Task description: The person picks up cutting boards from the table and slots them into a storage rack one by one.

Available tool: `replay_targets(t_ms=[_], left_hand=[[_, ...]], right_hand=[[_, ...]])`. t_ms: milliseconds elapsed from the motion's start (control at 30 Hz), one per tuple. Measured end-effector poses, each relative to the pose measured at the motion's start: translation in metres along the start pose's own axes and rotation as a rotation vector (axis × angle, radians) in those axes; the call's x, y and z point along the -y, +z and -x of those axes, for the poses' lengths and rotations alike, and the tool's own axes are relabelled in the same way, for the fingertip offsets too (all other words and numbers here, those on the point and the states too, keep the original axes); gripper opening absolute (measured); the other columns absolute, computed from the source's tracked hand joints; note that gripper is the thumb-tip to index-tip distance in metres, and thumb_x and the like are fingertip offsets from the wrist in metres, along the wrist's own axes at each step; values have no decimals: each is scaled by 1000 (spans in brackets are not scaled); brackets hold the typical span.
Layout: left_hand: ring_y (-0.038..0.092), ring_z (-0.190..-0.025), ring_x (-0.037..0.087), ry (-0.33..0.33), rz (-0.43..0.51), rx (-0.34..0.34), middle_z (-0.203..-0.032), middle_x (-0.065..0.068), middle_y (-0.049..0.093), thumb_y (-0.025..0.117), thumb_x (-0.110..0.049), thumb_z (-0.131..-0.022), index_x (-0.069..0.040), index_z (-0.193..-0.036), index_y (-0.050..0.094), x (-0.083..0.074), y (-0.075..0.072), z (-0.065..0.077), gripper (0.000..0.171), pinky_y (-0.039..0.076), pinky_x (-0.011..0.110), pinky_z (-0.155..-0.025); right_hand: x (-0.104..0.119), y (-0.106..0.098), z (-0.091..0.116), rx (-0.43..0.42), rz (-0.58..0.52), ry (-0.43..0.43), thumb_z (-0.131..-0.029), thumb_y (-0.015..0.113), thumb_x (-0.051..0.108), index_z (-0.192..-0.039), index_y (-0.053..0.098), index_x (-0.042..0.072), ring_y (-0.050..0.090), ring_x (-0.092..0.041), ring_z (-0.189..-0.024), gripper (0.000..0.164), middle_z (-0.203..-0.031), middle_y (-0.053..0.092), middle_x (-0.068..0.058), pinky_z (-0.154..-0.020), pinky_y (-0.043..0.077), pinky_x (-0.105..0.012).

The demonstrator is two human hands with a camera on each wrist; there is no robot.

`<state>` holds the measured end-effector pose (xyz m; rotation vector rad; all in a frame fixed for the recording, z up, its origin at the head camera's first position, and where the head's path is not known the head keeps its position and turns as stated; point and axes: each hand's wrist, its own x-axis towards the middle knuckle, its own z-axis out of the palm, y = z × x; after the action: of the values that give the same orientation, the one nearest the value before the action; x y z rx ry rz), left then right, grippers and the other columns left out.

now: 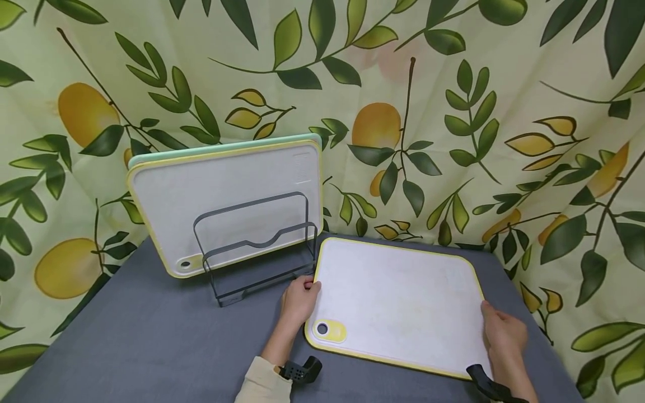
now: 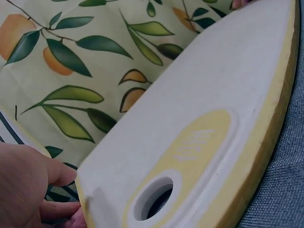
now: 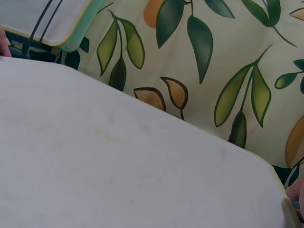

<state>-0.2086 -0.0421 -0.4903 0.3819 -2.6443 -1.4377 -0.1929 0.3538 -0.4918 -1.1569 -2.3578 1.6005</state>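
Note:
A white cutting board [image 1: 398, 302] with a yellow rim is tilted up over the grey cloth. Its yellow patch with a round hole is at the lower left corner. My left hand [image 1: 298, 299] pinches the left edge, thumb on the white face in the left wrist view. On the opposite side, my right hand [image 1: 506, 333] grips the right edge, its thumb at the rim and its other fingers mostly hidden behind. To the left, a dark wire rack [image 1: 249, 205] holds a similar white board [image 1: 227, 173], with a mint green board [image 1: 227, 147] behind it.
Grey cloth [image 1: 136, 336] covers the table. A curtain printed with leaves and fruit [image 1: 322, 73] hangs right behind the boards and along both sides. The rack's near foot stands close to my left hand. Dark bands [image 1: 302, 369] sit on both wrists.

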Motion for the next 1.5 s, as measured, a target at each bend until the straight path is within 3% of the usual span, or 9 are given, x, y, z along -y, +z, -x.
replay_targets(t_ms=[200, 367, 800, 967, 1267, 1500], left_hand=[[64, -87, 21, 32, -83, -1, -101, 4, 72, 64, -30, -96, -13, -121, 73, -1, 2, 1, 31, 48, 40, -78], [67, -100, 30, 86, -158, -59, -111, 8, 74, 65, -31, -94, -14, -123, 71, 0, 8, 4, 34, 51, 47, -85], [65, -98, 34, 156, -231, -143, -114, 12, 73, 70, -28, -91, -7, -124, 69, 2, 16, 7, 39, 50, 46, -82], [66, -101, 34, 165, -235, -164, -114, 12, 73, 70, -29, -92, -7, -124, 70, 3, 19, 8, 39, 50, 45, -86], [66, -98, 31, 127, -201, -171, -111, 10, 74, 69, -31, -93, -12, -123, 72, 7, 20, 7, 35, 51, 47, -82], [68, -94, 24, 57, -97, -94, -105, 3, 76, 67, -25, -95, -16, -123, 73, 6, 14, 5, 31, 49, 45, -83]], right_hand=[[0, 2, 0, -20, 12, -8, -99, 45, 58, -150, 41, -3, 31, -49, -145, 80, -159, 33, -28, -116, 32, -61], [2, 2, 1, -29, 34, -72, -98, 44, 60, -148, 44, -5, 33, -50, -142, 82, -155, 37, -32, -116, 32, -61], [-1, 4, 2, 34, 69, -69, -98, 45, 61, -146, 48, -5, 35, -51, -139, 82, -155, 37, -31, -112, 34, -63], [-3, 3, 5, 38, 94, -116, -98, 42, 62, -147, 47, -6, 38, -51, -136, 84, -153, 38, -32, -110, 35, -62], [-2, 2, 6, 9, 163, -175, -99, 40, 62, -144, 49, -7, 42, -52, -130, 83, -147, 42, -34, -106, 37, -62], [-1, -1, 6, 46, 176, -159, -99, 38, 63, -146, 45, -8, 41, -53, -132, 86, -149, 39, -35, -108, 36, -63]])
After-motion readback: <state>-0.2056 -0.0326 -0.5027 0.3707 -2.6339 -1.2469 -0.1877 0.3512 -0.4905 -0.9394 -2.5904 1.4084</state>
